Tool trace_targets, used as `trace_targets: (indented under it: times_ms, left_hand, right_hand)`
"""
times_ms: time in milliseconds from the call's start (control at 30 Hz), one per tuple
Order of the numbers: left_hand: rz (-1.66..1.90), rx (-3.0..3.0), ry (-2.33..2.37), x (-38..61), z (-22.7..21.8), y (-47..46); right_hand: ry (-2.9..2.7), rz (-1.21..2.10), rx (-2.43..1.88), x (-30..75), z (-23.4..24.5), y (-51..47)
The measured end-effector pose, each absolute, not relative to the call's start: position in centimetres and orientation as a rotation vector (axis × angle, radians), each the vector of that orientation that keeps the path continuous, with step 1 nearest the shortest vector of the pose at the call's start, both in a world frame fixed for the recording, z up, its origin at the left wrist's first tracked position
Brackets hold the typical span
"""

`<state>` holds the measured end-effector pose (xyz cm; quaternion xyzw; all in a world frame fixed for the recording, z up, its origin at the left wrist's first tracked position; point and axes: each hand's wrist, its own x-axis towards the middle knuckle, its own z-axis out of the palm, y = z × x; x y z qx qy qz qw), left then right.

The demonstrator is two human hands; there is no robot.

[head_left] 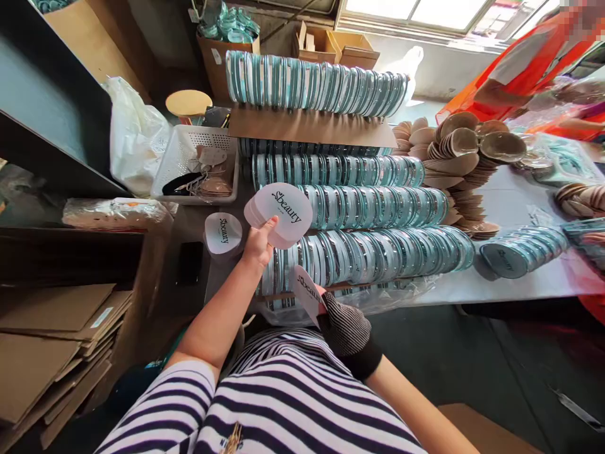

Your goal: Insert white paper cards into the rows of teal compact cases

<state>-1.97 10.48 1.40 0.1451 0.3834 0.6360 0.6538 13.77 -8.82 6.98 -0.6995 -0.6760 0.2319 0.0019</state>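
White cards (283, 214): several, left hand (259, 243); one card (308, 296), right hand (347, 328)

Printed cards (283, 214): matt white paper, smooth, black lettering. Right hand (344, 328): knitted cloth glove, fine-ribbed, dark cuff. Packaged rows (368, 252): glossy clear plastic over teal. Basket (182, 157): white perforated plastic. Flattened boxes (51, 340): matt brown cardboard. Shirt (283, 403): striped soft cloth.

The left hand (259, 243) is bare and held up high, arm stretched forward, fingers and thumb pinched shut. The right hand (344, 325) wears a dark glove. It stays low, close to the body, with its fingers curled shut too.
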Motion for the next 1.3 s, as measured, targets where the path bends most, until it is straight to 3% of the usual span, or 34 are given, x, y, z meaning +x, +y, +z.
trace_targets:
  times_ms: [333, 533, 700, 1033, 1100, 1300]
  left_hand:
    - [1.478, 0.272, 0.835, -1.7, 0.3, 10.1]
    - [1.494, 0.208, 0.827, -1.4, 0.7, 10.0]
    - [1.516, 0.205, 0.823, -1.2, 0.9, 9.6]
    - [1.633, 0.268, 0.896, -0.2, 0.1, 9.4]
    - [1.62, 0.253, 0.929, 0.0, 0.3, 9.4]
    - [1.631, 0.394, 0.911, 0.1, 1.6, 8.9]
  right_hand:
    - [-2.137, 0.441, -2.233, 11.1, 2.4, -4.0]
    - [-2.033, 0.602, -2.392, 10.6, 2.0, -2.7]
    - [-2.351, 0.6, -2.39, 10.4, 2.0, -0.8]
    - [-1.679, 1.45, -1.84, 12.7, 2.8, -1.1]
    - [-1.612, 1.32, -1.899, 13.6, 3.7, 0.1]
    - [-1.686, 0.391, -1.802, 15.6, 7.3, 5.8]
